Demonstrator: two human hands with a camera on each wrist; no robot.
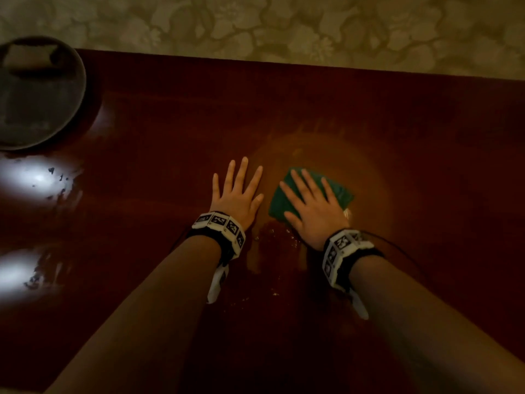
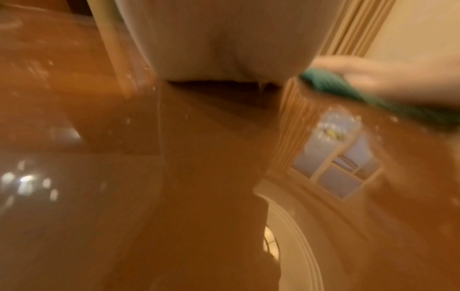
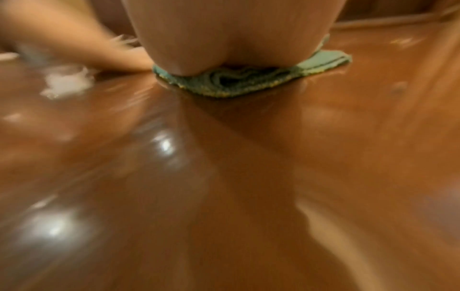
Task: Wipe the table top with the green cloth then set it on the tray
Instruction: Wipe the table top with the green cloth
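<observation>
A folded green cloth lies flat on the glossy dark red table top, near its middle. My right hand presses on the cloth with straight, spread fingers. Just left of it, my left hand rests flat on the bare wood, fingers spread, apart from the cloth. In the right wrist view my palm bears down on the cloth. The left wrist view shows the cloth under my right hand at the right. A round dark tray sits at the far left corner.
A wet smear with droplets lies on the table between my wrists. Bright light reflections shine on the left side. Beyond the table's far edge is patterned carpet.
</observation>
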